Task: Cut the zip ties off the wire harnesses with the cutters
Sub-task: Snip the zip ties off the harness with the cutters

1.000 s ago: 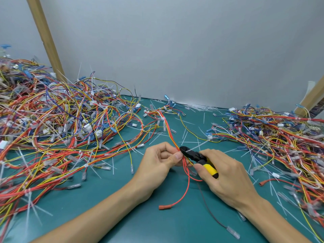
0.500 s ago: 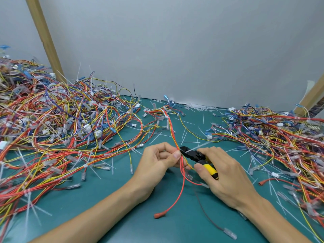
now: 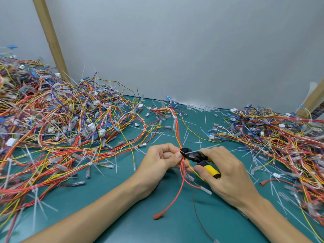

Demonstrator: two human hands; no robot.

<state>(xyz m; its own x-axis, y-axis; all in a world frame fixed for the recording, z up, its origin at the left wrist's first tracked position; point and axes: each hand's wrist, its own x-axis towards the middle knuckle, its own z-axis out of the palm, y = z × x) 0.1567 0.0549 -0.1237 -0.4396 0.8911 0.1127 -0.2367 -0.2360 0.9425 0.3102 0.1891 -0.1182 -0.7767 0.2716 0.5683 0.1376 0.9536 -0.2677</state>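
Grey wall [image 3: 175, 50] at the back, teal bench [image 3: 108, 213] in front of it. Angled wooden post [image 3: 50, 37] far left, another [image 3: 313, 100] at the right edge.

Big pile of wire harnesses [image 3: 61, 123] covers the left half of the bench: red, yellow, blue and white wires, white connectors, zip ties on many of them. Smaller pile [image 3: 280, 137] along the right side. The two piles are well apart, with bare bench and the work area between them.

Cut zip-tie scraps [image 3: 187, 135] lie scattered across the middle of the bench, and a denser strip of them [image 3: 201, 106] runs along the foot of the wall.

Harness in work [image 3: 176, 132]: mostly red wires with some yellow. It runs from a small cluster near the wall toward the person and into the hands. Loose ends fan out below the hands. One red lead ends in a red boot [image 3: 157, 216] lying on the bench.

Left hand [image 3: 157, 160]: fingers curled, pinching the bundle between thumb and fingertips, just left of the tool head.

Right hand [image 3: 226, 174]: fingers wrapped around the cutters [image 3: 196, 156]. Black head, yellow-and-black handles. The head is right at the bundle, touching or nearly touching the left thumb. Can't tell whether the blades are closed.

Zip tie [image 3: 206, 148]: white, its tail sticks out to the right across the cutter head and over the right knuckles. Its loop on the bundle is hidden by the cutter head.
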